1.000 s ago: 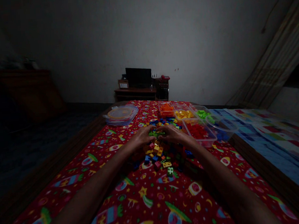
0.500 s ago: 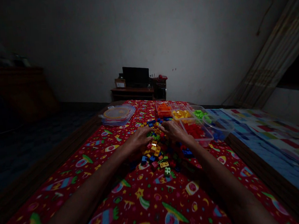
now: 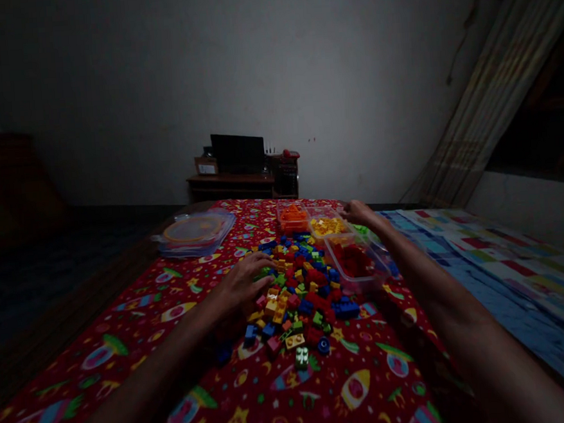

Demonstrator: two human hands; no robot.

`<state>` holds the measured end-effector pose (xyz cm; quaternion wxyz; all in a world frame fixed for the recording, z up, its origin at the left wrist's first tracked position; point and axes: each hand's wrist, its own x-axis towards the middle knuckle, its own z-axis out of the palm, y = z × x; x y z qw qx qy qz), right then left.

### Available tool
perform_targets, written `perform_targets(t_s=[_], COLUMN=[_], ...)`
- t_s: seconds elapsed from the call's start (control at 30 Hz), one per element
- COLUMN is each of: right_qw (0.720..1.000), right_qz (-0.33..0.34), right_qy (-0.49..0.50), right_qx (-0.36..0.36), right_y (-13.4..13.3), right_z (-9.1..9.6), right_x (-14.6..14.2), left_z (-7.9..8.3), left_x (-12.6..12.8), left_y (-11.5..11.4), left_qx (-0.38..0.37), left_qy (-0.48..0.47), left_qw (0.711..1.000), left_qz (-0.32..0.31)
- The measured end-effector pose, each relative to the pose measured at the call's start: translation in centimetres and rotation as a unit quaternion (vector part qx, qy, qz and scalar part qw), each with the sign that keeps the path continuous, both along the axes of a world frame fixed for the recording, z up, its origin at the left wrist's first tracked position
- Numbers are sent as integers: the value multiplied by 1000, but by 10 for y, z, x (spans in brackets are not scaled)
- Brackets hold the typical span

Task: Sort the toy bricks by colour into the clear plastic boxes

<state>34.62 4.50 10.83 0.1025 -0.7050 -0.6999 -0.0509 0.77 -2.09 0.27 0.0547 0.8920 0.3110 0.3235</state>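
A loose pile of coloured toy building bricks point(image 3: 299, 278) lies on the red patterned cloth point(image 3: 256, 394). My left hand point(image 3: 248, 277) rests at the pile's left edge, thumb and fingers apart around some green bricks, gripping none that I can see. Farther off to the right, my right hand point(image 3: 358, 212) hangs over the box of green bricks point(image 3: 362, 230), beside the box of yellow bricks point(image 3: 326, 226). Its fingers are bent together, and anything in them is too dark and small to make out. Nearer me stands a clear box with red bricks point(image 3: 355, 261).
Orange bricks fill another clear box point(image 3: 293, 218) at the back. Stacked clear lids point(image 3: 194, 234) lie at the back left. A bed with a checked cover point(image 3: 497, 248) adjoins the right side. Beyond stands a desk with a monitor point(image 3: 238, 153).
My right hand has left the pile and moved right and away, over the box of green bricks. My left hand stays by the pile, shifted slightly left. The view has turned a little right.
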Motion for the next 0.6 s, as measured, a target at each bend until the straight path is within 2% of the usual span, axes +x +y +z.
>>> perform_targets(t_s=[0.13,0.27,0.33,0.43,0.53,0.6], right_qw=[998,999,1000,990,960,939], right_qz=[-58,-42,5,131,262,328], right_qy=[-13,-18,-18,7,67,101], right_qx=[3,0,15,57,73,37], right_y=[22,29,25,7,-25,-50], right_z=[1,0,-1,-4,-14,-24], right_x=[37,43,32,0,-45,-73], left_z=[3,5,5,3,1,1], left_x=[-4,-13,-19,-25,-28,-30], left_y=[-1,1,4,8,10,10], left_qx=[4,2,-2,-7,-15,-27], left_qy=[-15,-6,-3,-3,11,27], left_qw=[1000,998,997,995,993,991], left_qz=[23,61,80,101,116,127])
